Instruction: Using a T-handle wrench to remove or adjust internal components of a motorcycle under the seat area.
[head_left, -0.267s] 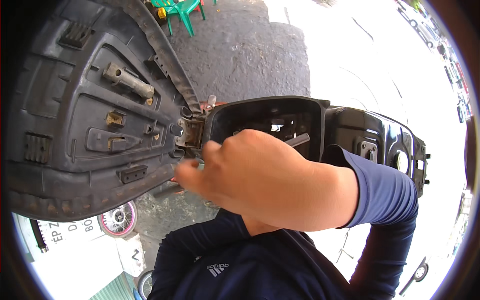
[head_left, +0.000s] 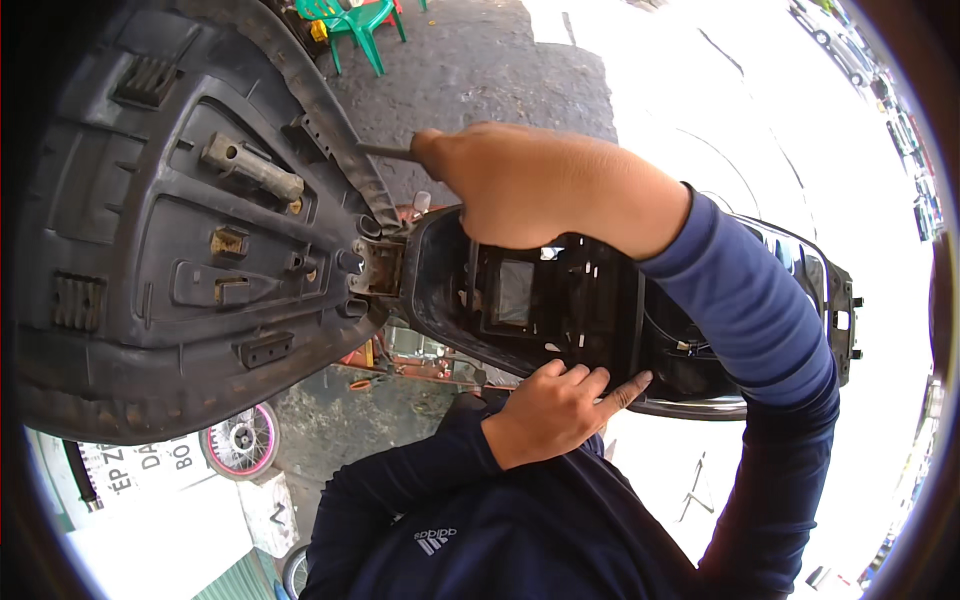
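Observation:
My right hand (head_left: 500, 180) is closed above the far side of a motorbike's black under-seat storage box (head_left: 440, 310). A short dark rod-like tool (head_left: 385, 152) sticks out of its fist to the left, toward the seat's edge. What lies under the palm is hidden. My left hand (head_left: 560, 405) rests on the near rim of the box, with its index finger stretched to the right and its other fingers bent over the edge. Tipped up on the left, the seat (head_left: 150, 320) shows its ribbed black underside. A hinge bracket (head_left: 383, 268) joins it to the box.
Right of the box, the black rear part (head_left: 735, 390) of the motorbike is partly covered by my right forearm. A green plastic chair (head_left: 355, 25) stands beyond on the grey ground. At the lower left is a wheel with a pink rim (head_left: 240, 440) beside white lettered boards (head_left: 150, 510).
My right hand has swung away from me, from the near side by the hinge to the far side of the box. My left hand, hidden before, now shows on the near rim.

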